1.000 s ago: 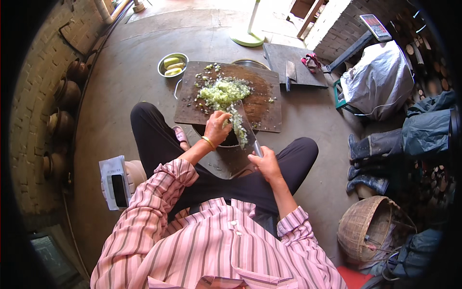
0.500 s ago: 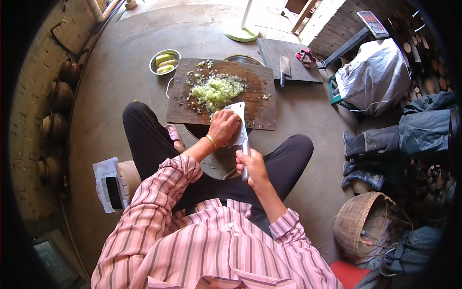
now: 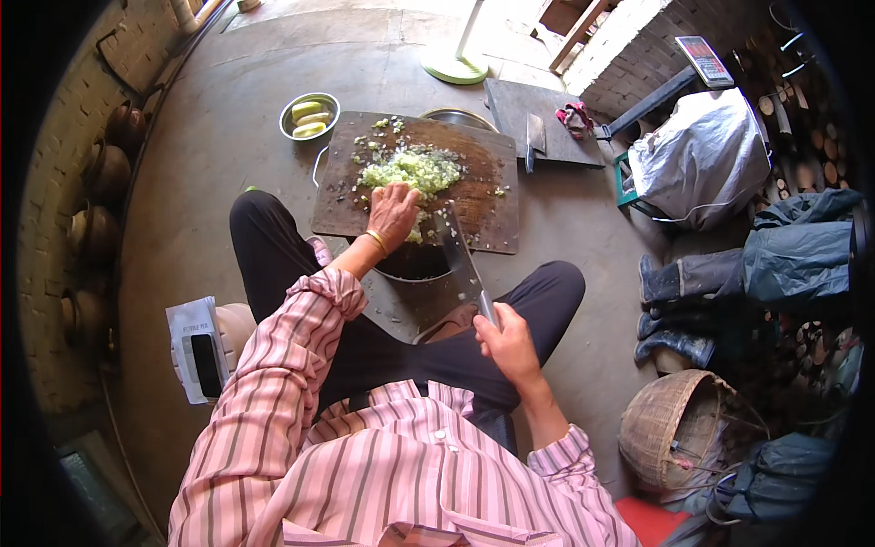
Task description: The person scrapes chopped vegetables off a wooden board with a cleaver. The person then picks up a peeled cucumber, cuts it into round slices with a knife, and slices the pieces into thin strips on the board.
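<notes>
A pile of finely chopped green vegetable [image 3: 424,169] lies on a dark wooden chopping board [image 3: 483,205]. At the pile's near left side is my left hand [image 3: 394,217], its fingers bent and held together on the chopped bits; its palm is hidden. Pale bits show beside and below that hand, near the board's front edge. My right hand [image 3: 510,345] is closed round the handle of a cleaver [image 3: 463,260]. The blade points up and away, its tip over the board's near edge, apart from my left hand. A dark round vessel [image 3: 415,263] shows partly beneath the board.
Several green gourds [image 3: 310,118] sit in a metal bowl [image 3: 285,128] beyond the board. A second cleaver [image 3: 536,132] rests on a low wooden bench [image 3: 574,150] at the far right. Right of me are a wicker basket [image 3: 656,428] and rubber boots [image 3: 661,278].
My left hand has left the cleaver blade and moved left onto the vegetable pile. The right hand has drawn the cleaver back and to the right, turning its blade.
</notes>
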`<state>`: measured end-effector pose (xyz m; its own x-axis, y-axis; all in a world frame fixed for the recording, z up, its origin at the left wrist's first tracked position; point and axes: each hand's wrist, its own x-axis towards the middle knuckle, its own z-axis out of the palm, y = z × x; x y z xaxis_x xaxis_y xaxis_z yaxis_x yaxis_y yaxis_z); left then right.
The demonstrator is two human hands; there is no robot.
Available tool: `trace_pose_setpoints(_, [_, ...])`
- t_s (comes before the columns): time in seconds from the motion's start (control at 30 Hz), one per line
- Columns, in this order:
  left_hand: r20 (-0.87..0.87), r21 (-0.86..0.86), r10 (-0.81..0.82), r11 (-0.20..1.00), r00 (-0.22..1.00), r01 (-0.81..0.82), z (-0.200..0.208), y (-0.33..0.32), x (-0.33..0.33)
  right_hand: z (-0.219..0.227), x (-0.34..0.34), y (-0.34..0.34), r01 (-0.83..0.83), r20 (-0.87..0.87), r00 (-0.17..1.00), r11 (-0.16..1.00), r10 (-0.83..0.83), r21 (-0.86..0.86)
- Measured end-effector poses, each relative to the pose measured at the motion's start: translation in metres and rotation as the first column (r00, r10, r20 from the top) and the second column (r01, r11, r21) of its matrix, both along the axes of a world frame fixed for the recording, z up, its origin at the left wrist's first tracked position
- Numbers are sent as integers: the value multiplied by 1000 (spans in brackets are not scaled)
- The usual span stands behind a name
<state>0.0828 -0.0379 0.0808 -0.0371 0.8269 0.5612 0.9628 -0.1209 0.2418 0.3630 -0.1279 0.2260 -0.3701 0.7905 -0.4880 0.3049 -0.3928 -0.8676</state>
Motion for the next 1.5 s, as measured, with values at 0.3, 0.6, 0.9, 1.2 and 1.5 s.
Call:
trace_pose_setpoints(0.3, [338,27,-94,996,937,90,44,-8,38,16,-1,50,-871,881,473,152,10,466])
trace_pose_setpoints(0.6, [259,-236,-123,954,958,186,51,-6,83,35,-32,61,-925,936,352,-161,-24,344])
trace_pose_setpoints(0.9, [296,-341,-8,933,955,114,30,1,41,47,-5,59,-894,896,443,-66,15,443])
trace_pose_setpoints(1.2, [64,-200,169,968,984,-153,-9,-15,-18,35,43,51,-635,687,722,467,75,616])
trace_pose_setpoints(1.5, [302,-249,377,918,876,-309,-20,0,-67,-100,1,73,16,292,934,839,-207,543])
